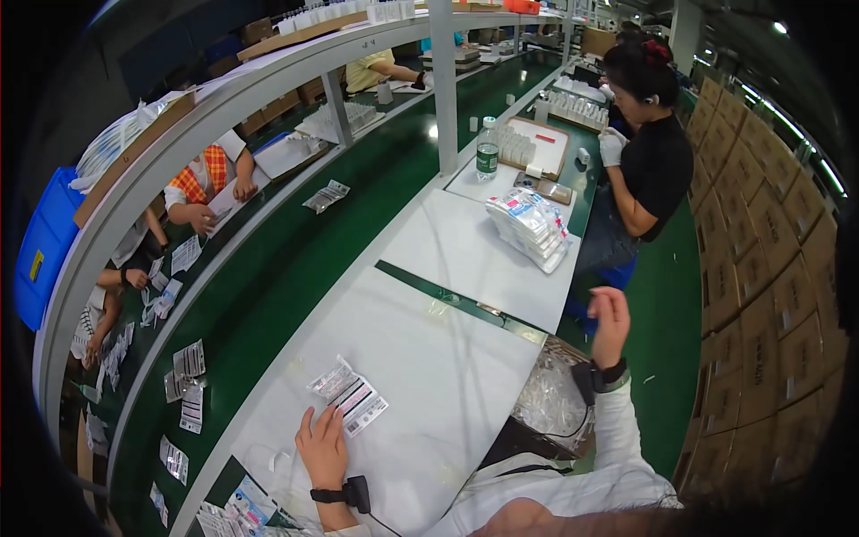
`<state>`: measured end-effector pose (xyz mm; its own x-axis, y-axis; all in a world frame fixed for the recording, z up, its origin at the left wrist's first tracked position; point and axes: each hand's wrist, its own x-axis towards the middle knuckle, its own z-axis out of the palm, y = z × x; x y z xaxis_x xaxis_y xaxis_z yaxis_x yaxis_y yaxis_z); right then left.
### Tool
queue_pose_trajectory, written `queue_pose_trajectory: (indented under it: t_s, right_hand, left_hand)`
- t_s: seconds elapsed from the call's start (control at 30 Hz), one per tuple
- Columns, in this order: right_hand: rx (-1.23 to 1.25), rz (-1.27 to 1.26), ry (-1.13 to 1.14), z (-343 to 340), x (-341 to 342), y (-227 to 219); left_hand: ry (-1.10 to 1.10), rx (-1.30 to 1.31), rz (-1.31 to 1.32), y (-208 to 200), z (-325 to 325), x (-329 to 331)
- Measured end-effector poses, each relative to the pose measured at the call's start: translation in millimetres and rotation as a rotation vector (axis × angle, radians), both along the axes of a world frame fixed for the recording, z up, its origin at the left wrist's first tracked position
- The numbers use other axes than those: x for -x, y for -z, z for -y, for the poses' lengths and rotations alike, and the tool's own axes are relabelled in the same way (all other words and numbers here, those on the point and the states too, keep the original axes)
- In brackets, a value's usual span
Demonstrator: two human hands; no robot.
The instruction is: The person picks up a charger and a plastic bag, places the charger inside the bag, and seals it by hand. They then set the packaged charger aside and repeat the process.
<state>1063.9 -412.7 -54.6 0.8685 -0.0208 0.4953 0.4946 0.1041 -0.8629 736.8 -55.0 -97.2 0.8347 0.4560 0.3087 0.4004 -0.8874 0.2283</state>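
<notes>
My left hand (324, 446) lies over the near white work board (429, 358), its fingers stretched out and spread. Its fingertips touch the lower edge of a flat silvery foil packet with a printed white label (361, 404). Another silvery packet (333, 379) overlaps that one at its upper left. My right hand (610, 324) is raised off the board's right side, above a box of clear plastic wrap (553, 394). Its fingers are loosely bent with the thumb apart, and nothing shows in them. Each wrist wears a black strap with a small dark device.
A green conveyor (268, 259) carries scattered packets (190, 362). Stacked packets (530, 228), a phone (548, 188) and a water bottle (487, 148) stand on the farther board. A co-worker (649, 143) sits beyond; others work across the belt. Cartons (752, 268) line the right.
</notes>
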Motion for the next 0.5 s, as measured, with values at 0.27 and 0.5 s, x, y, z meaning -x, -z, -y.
queue_pose_trajectory:
  t_s: [0.27, 0.5]
  right_hand:
    - [0.502, 0.341, -1.106, -209.9, 58.1, -32.3]
    - [0.715, 0.849, -1.172, -285.1, 59.6, 58.8]
  left_hand:
    - [-0.004, 0.099, 0.087, 6.5, -5.8, 6.6]
    - [-0.056, 0.255, 0.142, 18.1, -10.2, 4.2]
